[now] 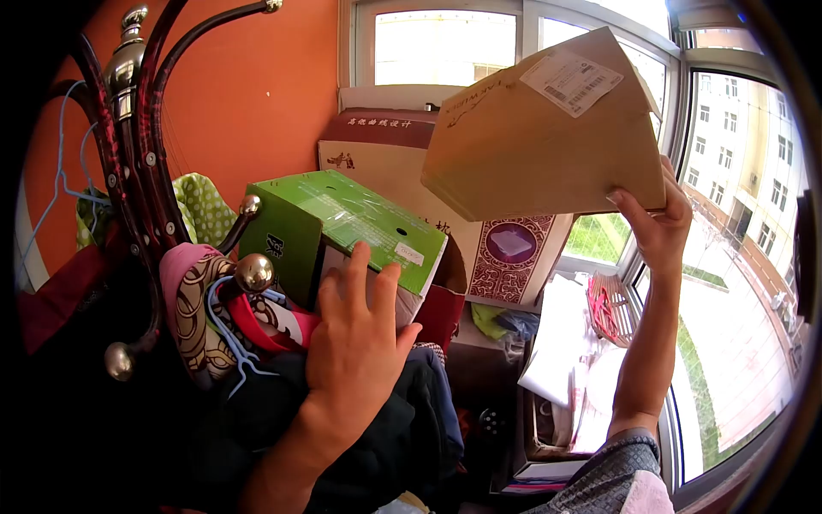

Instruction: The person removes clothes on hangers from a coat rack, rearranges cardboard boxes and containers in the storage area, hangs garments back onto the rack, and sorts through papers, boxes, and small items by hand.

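Observation:
My right hand (659, 218) grips the lower right corner of a brown cardboard box (531, 137), which is raised and tilted in front of the window and bears a white label. At the centre, my left hand (360, 317) has its fingers spread, with the fingertips at the front edge of a green box (368, 214). The green box lies tilted beside the coat rack, with a small white sticker on its top. Whether my left palm presses on the box is hard to tell.
A coat rack (128, 146) with metal knobs and blue hangers (235, 351) stands at left, hung with clothes. Behind is a large beige and maroon carton (514, 257). Papers (556, 343) and a basket (610, 308) lie by the window at right.

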The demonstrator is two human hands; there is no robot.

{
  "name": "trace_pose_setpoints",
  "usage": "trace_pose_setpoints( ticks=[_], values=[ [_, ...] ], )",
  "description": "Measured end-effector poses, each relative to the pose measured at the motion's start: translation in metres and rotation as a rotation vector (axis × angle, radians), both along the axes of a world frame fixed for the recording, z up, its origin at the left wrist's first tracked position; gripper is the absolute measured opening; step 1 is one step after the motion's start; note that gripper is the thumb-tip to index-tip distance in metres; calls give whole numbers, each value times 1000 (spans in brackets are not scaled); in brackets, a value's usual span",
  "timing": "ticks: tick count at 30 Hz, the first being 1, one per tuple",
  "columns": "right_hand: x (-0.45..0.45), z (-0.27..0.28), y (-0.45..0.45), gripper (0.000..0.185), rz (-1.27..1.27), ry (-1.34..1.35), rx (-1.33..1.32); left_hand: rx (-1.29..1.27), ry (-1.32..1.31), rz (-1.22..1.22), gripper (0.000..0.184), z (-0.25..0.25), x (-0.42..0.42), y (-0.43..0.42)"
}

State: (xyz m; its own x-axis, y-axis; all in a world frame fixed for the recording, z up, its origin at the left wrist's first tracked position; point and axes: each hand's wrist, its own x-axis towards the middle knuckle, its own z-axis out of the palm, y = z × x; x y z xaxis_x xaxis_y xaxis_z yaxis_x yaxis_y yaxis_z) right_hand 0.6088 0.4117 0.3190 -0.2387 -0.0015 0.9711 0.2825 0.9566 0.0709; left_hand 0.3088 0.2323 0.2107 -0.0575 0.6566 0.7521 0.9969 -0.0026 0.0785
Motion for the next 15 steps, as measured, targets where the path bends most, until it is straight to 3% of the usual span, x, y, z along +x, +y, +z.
trace_pose_setpoints(
  ticks=[4, 9, 15],
  values=[
    [-1, -37, -64, 27, -206, -189, 247, 36, -4, -26, 76, -3, -1, -2],
    [14, -78, -116, 24, -342, -330, 317, 45, -13, -87, 73, 1, -6, -11],
    [33, -102, -162, 16, -432, -482, 294, 244, 8, -179, 71, 3, 3, -19]
  ],
)
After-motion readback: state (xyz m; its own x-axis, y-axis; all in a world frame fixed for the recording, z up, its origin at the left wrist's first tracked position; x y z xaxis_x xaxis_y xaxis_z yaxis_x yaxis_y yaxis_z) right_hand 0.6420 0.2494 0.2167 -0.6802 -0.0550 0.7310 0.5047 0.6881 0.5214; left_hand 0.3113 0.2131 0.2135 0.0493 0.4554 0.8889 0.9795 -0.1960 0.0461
